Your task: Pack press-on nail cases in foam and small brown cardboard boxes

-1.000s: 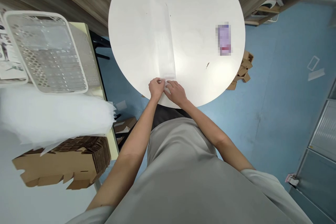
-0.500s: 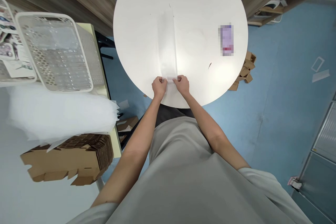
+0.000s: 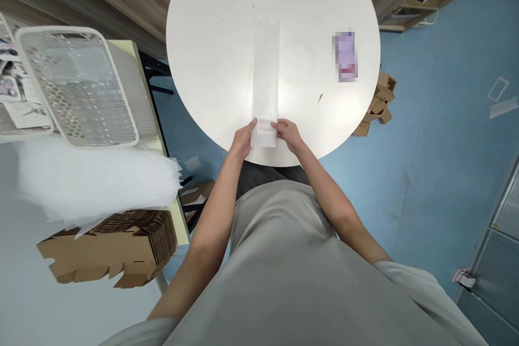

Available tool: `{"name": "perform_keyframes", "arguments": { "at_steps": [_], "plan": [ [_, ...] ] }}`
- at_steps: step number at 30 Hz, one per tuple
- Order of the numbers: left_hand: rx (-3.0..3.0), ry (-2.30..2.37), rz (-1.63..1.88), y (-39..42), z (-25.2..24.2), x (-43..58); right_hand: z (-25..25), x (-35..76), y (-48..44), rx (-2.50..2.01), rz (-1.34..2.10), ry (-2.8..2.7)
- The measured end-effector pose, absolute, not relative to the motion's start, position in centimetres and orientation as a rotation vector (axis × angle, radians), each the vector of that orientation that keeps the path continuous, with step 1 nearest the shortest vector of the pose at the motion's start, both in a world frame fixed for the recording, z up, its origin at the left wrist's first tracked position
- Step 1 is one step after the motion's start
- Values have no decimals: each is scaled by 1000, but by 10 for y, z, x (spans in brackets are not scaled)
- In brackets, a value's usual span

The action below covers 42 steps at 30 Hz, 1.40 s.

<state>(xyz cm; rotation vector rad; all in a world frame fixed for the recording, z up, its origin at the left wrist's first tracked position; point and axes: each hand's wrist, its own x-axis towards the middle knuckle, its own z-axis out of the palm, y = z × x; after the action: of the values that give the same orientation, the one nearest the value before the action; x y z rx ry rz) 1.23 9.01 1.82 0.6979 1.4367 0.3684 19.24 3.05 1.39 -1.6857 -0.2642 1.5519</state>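
A long, narrow strip of thin white foam sheet [image 3: 265, 65] lies lengthwise on the round white table [image 3: 211, 48]. Its near end is rolled or folded into a small wad [image 3: 264, 133] at the table's front edge. My left hand [image 3: 242, 140] grips the wad's left side, fingers curled round it. On the wad's right side my right hand [image 3: 288, 134] pinches it with thumb and fingers. Both hands touch the sheet.
A blurred purple object [image 3: 346, 57] lies at the table's right. To the left, a side table holds a white perforated basket [image 3: 77, 86], a pile of white foam sheets [image 3: 93, 181] and stacked flat cardboard boxes [image 3: 113, 246]. Cardboard pieces [image 3: 375, 105] lie on the blue floor.
The near end of the foam strip has been rolled up between my hands, and the strip now lies straighter toward the table's middle. My hands moved slightly apart to its sides.
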Motion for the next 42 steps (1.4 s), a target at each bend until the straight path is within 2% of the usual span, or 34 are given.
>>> {"name": "perform_keyframes", "arguments": {
  "at_steps": [5, 9, 12, 15, 18, 24, 30, 32, 35, 38, 42],
  "plan": [
    [673, 1406, 390, 86, 16, 24, 11, 199, 22, -1857, 1492, -381],
    [856, 1502, 324, 87, 12, 28, 18, 203, 15, -2085, 1214, -799],
    [1035, 1541, 260, 91, 11, 28, 27, 209, 10, -1999, 1067, -1315],
    [1176, 1548, 204, 96, 12, 26, 29, 214, 6, -1805, 1116, -1815],
    [1257, 1554, 160, 100, 13, 26, 19, 216, 5, -1748, 1133, -2063],
    [1407, 1536, 49, 108, 12, 23, -2, 211, 2, -1833, 1063, -2073],
    [1681, 1560, -146, 116, 19, 27, -5, 209, -1, -1862, 1044, -2051],
    [1812, 1546, -109, 118, 24, 32, -5, 209, -1, -1856, 1041, -2067],
    [2009, 1271, 53, 123, 31, 40, -5, 209, 0, -1848, 1050, -2069],
    [2016, 965, -2, 129, 29, 42, -4, 212, 1, -1837, 1075, -2047],
    [1896, 969, -30, 135, 20, 31, 0, 220, 4, -1780, 1121, -2037]
  ]
}}
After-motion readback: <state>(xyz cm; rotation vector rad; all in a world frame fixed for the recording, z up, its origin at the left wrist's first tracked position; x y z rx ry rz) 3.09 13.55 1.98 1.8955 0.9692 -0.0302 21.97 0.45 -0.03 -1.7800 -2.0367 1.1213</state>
